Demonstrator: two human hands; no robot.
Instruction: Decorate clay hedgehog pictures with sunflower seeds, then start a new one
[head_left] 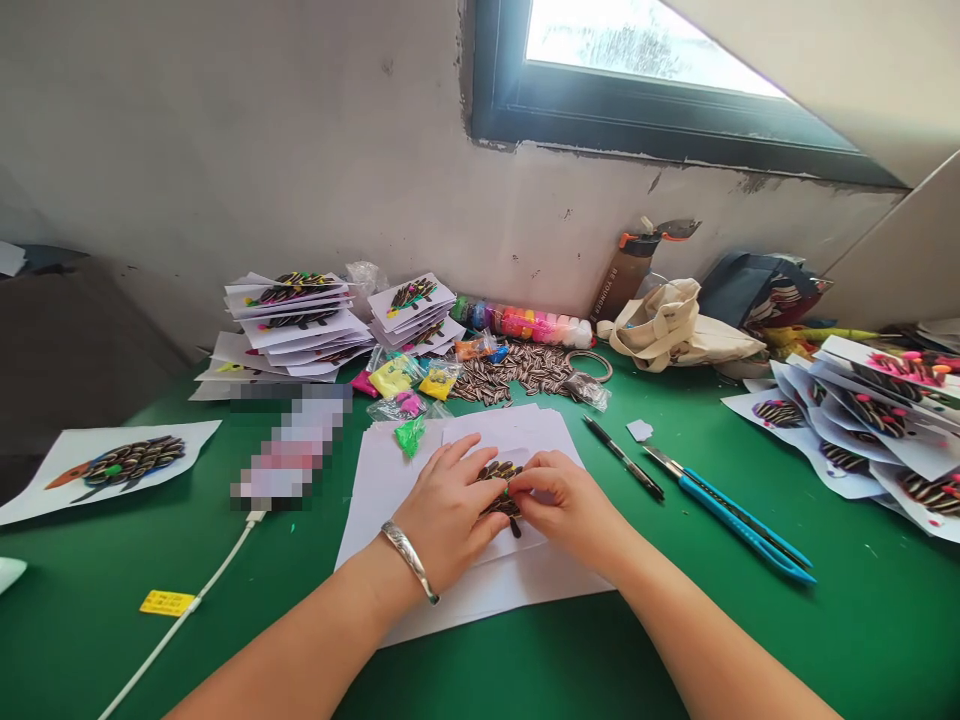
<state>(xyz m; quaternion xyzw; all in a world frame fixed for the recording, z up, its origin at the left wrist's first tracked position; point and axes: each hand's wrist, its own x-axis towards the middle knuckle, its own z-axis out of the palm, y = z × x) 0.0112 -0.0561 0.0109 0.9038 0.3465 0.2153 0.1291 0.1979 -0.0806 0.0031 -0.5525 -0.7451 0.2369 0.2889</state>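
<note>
A picture made of dark striped sunflower seeds, with a little yellow among them, lies on white paper in front of me. My left hand rests on the sheet at the left of the seeds, its fingers spread over their edge. It wears a silver bracelet. From the right, my right hand meets the seed picture with thumb and forefinger pinched together. A small green spot shows by those fingertips; whatever they hold is too small and hidden to name. Both hands partly cover the picture.
Behind the paper lie loose sunflower seeds and small bags of coloured clay. A pen and blue tweezers are on the right. Stacks of seed pictures stand at back left and far right. A white cable crosses the left.
</note>
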